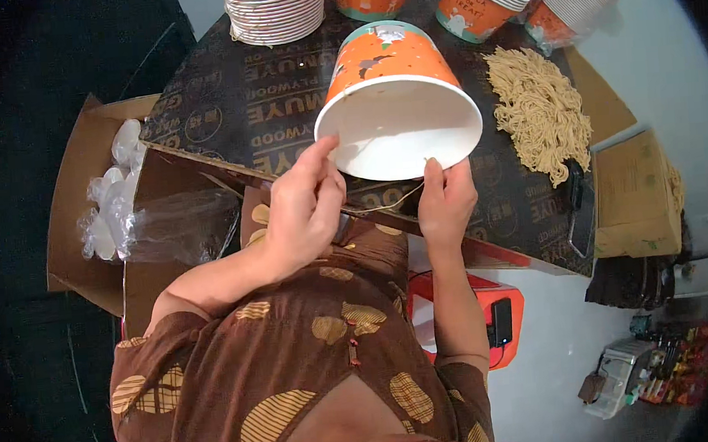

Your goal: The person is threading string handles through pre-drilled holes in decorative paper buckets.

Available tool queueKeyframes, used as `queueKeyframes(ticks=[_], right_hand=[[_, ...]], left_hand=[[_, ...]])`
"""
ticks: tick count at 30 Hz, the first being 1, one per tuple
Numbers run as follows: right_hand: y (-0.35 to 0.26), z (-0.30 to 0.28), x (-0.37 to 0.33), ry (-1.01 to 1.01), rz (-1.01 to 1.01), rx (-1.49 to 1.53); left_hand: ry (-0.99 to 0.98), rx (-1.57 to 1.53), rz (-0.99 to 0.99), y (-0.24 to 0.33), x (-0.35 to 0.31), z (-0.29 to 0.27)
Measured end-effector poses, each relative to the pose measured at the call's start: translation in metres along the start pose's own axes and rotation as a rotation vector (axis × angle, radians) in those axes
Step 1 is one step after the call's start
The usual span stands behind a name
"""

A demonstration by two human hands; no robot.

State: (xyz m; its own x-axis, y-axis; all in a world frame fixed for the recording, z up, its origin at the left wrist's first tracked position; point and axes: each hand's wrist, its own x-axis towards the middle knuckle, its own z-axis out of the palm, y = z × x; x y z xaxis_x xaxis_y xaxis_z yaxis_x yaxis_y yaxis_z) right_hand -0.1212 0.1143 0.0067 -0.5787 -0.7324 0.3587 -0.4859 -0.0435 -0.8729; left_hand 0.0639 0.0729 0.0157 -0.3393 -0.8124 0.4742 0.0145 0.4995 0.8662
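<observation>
An orange paper bucket [396, 54] with a teal base and a white rim is tilted over the table, its white inside facing me. My right hand [446, 202] grips the rim at the lower right, thumb on the near edge. At the left rim is my left hand [307, 200], index fingertip against the edge and the other fingers curled; what they hold, if anything, is hidden. A thin beige string [390, 207] hangs in a curve from beside my right hand toward my left. To the right lies a heap of beige strings [539, 109] on the dark table [223, 107].
Stacked paper buckets [274, 13] stand at the far left edge, with more orange buckets [478, 3] at the far right. A black tool [576, 197] lies by the string heap. Left of the table is an open carton [81, 199] with clear plastic bags [115, 205]; another carton [635, 193] is at right.
</observation>
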Motion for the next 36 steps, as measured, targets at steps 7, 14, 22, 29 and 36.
queueKeyframes(ticks=[7, 14, 22, 29, 36], right_hand=[[0.009, 0.001, 0.001, -0.010, -0.042, -0.083], [0.011, 0.001, 0.000, -0.059, -0.023, -0.092], [0.017, 0.001, 0.000, -0.058, -0.102, -0.055], [0.017, 0.001, 0.001, -0.073, -0.159, -0.102], [0.009, -0.002, 0.007, -0.106, -0.072, -0.048]], left_hand=[[-0.309, 0.250, 0.104, 0.016, 0.029, 0.007], [-0.433, 0.186, 0.269, -0.004, 0.068, 0.035], [-0.488, 0.204, -0.012, -0.022, 0.075, 0.054], [-0.560, 0.120, -0.093, -0.028, 0.080, 0.055], [-0.449, 0.064, -0.166, -0.031, 0.078, 0.053]])
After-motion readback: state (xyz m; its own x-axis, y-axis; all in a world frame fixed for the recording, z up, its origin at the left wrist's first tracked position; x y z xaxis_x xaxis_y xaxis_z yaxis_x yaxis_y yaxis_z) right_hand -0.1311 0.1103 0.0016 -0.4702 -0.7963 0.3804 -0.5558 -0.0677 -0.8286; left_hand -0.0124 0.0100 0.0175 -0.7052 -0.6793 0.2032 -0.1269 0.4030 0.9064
